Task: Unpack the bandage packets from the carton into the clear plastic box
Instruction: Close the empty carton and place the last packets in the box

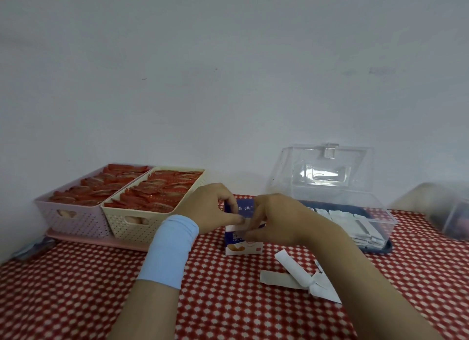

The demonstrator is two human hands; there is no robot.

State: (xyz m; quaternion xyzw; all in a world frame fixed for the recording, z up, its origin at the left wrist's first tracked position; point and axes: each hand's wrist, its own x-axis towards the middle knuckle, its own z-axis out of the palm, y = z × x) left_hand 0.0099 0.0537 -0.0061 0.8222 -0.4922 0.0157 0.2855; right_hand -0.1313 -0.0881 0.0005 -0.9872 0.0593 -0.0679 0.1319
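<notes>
Surface (228, 301): covered with a red-and-white checked cloth.
Loose packets (297, 276): white, lying crossed on the cloth beside the right forearm.
Wristband (170, 251): pale blue, on the left wrist.
Carton (243, 248): blue and white, upright on the surface between the hands, just left of the box.
Left hand (213, 205): thumb and fingers pinch a white piece at the carton's top; flap or packet cannot be told.
Right hand (276, 220): fingers curled onto the same top edge, meeting the left fingers.
Box (375, 234): clear, lid raised, white packets heaped inside.
Baskets (132, 225): pink and cream, side by side, far left, filled with red packets.
</notes>
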